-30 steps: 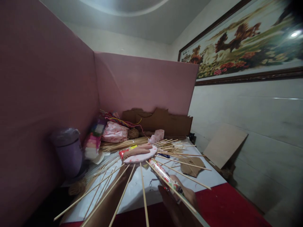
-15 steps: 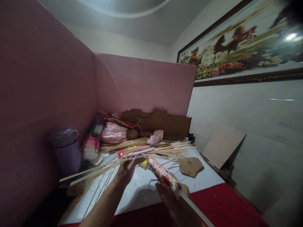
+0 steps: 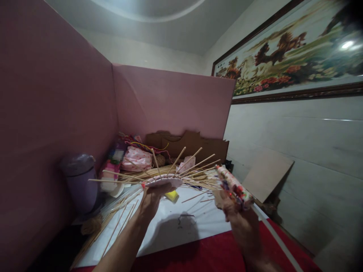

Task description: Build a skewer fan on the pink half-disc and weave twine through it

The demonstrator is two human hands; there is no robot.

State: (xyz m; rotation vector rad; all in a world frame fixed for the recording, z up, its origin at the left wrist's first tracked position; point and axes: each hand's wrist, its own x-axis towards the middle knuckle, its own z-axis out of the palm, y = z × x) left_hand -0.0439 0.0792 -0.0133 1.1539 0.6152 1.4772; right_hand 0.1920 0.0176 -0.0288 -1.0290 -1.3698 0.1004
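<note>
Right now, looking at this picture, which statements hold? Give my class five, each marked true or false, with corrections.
1. The left hand holds a disc with sticks fanning out from it. True.
2. The right hand holds a ball of twine. False: it holds a flower-patterned tool.
3. A yellow object rests on the white surface. True.
4. The flower-patterned tool is touching the disc. False: the two are apart.
5. A purple bin stands left of both hands in the view. True.
</note>
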